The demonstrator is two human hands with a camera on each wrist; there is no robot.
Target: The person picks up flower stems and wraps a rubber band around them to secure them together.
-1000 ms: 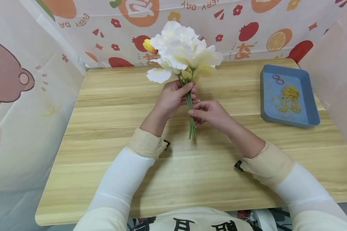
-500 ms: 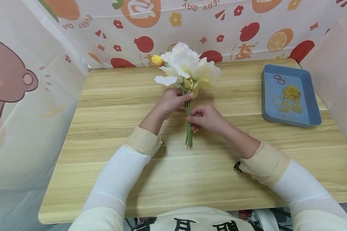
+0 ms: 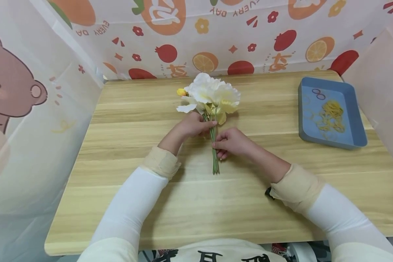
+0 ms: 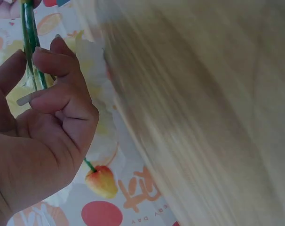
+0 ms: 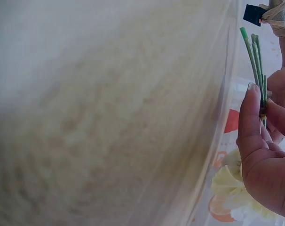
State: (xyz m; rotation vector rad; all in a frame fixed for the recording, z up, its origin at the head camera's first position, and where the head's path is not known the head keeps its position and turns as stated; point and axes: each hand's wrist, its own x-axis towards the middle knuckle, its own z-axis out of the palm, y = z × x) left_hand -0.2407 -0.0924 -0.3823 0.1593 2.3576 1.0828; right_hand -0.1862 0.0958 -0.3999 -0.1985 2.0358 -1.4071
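A bouquet of white and pale yellow artificial flowers (image 3: 209,91) with green stems (image 3: 214,160) is held over the middle of the table, blooms away from the person. The left hand (image 3: 194,125) grips the stems just under the blooms, its thumb across them. Lower down, the right hand (image 3: 230,143) pinches the same stems between thumb and fingers. An orange-yellow bud (image 4: 101,181) sticks out at the bouquet's left side. In the right wrist view the cut stem ends (image 5: 255,42) stand beyond the right thumb.
On the right of the wooden table (image 3: 118,203) stands a blue tray (image 3: 334,143). Yellow rubber bands (image 3: 332,112) and two dark red ones (image 3: 318,94) lie in it. A fruit-printed cloth (image 3: 183,40) hangs behind the table.
Both hands have brought the bouquet down and toward the person. The blooms, earlier in front of the cloth, now appear mostly over the table. Both hands keep hold of the stems.
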